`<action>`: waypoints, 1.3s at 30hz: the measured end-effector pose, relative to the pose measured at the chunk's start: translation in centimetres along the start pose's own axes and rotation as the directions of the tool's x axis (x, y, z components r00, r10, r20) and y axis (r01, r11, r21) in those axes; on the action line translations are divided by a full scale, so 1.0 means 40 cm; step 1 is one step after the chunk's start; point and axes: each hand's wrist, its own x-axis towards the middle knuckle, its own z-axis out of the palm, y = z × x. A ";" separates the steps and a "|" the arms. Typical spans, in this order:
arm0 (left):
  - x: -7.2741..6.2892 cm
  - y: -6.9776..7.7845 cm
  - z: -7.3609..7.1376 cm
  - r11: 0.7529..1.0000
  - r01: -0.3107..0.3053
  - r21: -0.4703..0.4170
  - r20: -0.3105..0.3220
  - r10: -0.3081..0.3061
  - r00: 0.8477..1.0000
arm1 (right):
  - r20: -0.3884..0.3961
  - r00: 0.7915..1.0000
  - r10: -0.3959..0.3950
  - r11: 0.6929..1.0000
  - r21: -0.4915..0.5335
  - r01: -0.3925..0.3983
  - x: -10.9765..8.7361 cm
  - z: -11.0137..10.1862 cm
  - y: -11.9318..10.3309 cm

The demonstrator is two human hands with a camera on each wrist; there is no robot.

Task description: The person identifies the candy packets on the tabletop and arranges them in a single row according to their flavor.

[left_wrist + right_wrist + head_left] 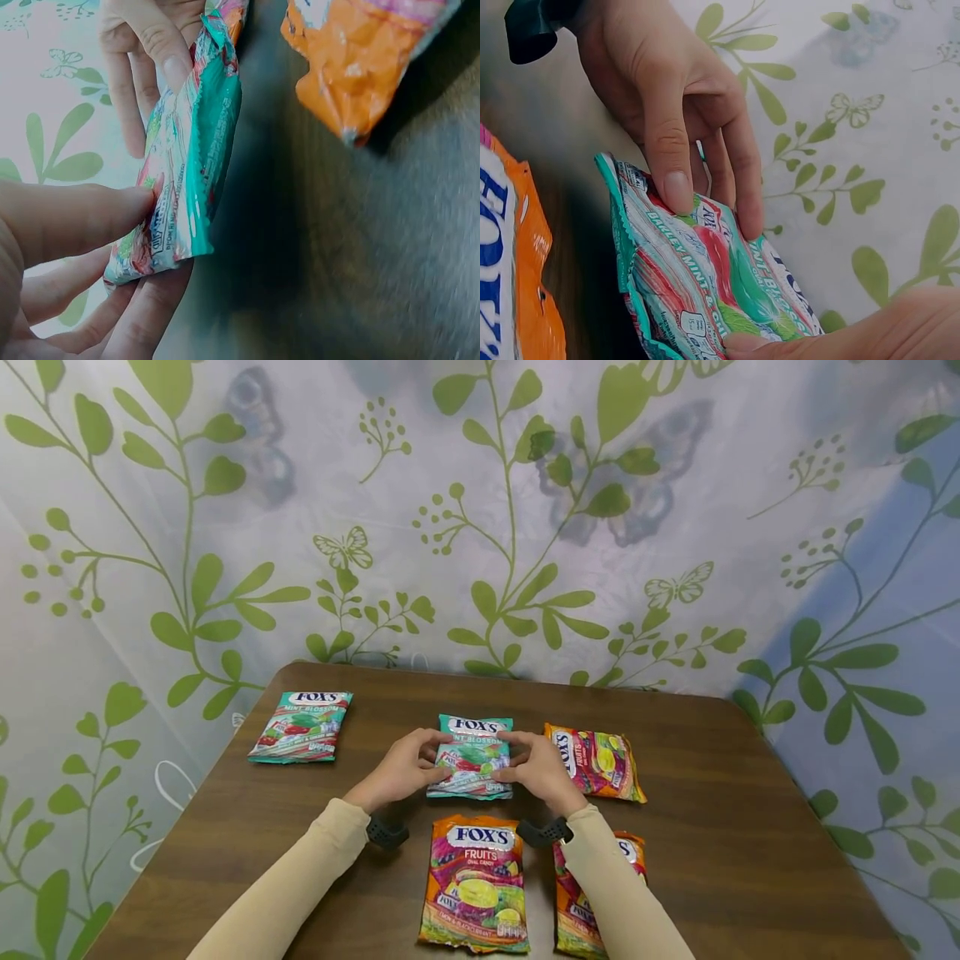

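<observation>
A teal Fox's Mint Blossom candy bag (pixel 472 758) is held upright between both hands over the middle of the table. My left hand (pixel 405 766) grips its left side; in the left wrist view the thumb presses the printed front and fingers curl behind. On the opposite side my right hand (pixel 545 770) pinches the bag, its thumb (pixel 772 346) on the front in the right wrist view. Just nearer than the hands lies an orange Fox's Fruits candy bag (pixel 476 893). Another orange bag (pixel 600 764) lies beside the right hand.
A second teal mint bag (pixel 303 727) lies at the table's far left. One more orange bag (pixel 573 910) is partly hidden under the right forearm. The brown wooden table (pixel 720 827) ends at a leaf-patterned curtain (pixel 405 577) behind.
</observation>
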 end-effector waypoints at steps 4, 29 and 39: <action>-0.006 0.001 -0.022 1.000 -0.021 0.016 0.004 0.021 1.000 | -0.001 1.000 -0.021 1.000 0.001 0.021 0.003 0.011 -0.016; -0.011 -0.018 -0.148 0.991 -0.055 0.124 -0.041 0.061 0.997 | 0.020 0.997 -0.070 0.997 0.034 0.070 0.071 0.099 -0.083; -0.008 -0.036 -0.180 0.989 -0.046 0.143 -0.061 0.055 0.997 | 0.024 0.997 -0.079 0.996 0.034 0.078 0.107 0.128 -0.102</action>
